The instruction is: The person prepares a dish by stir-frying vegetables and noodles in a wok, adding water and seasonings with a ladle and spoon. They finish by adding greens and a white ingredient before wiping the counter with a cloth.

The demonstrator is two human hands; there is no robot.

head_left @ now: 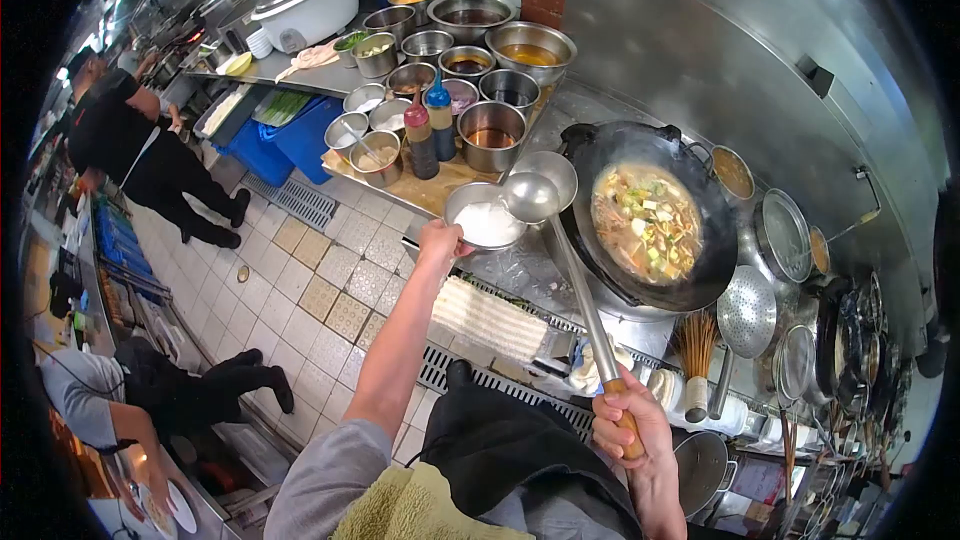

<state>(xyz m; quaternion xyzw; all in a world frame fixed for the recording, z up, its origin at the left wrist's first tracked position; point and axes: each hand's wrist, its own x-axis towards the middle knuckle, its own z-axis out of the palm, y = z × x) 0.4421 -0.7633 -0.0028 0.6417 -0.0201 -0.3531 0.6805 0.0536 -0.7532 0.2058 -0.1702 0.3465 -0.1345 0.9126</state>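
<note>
My left hand (443, 240) grips the near rim of a metal bowl (457, 202) with a white substance inside, at the corner of the wooden board. In my right hand (637, 424) is the wooden handle of a long metal ladle (587, 308). The ladle's cup overlaps the white-filled bowl's right edge and another metal bowl (562, 172) behind it. To the right, a black wok (712, 260) on the stove holds a steaming broth with pale cubes and vegetables.
Metal pots of sauces and two squeeze bottles (421, 145) crowd the wooden board (425, 190). A skimmer (746, 310) and a bamboo brush (696, 365) lie right of me. A rice cooker (305, 10) stands behind. Two people (135, 140) work at left.
</note>
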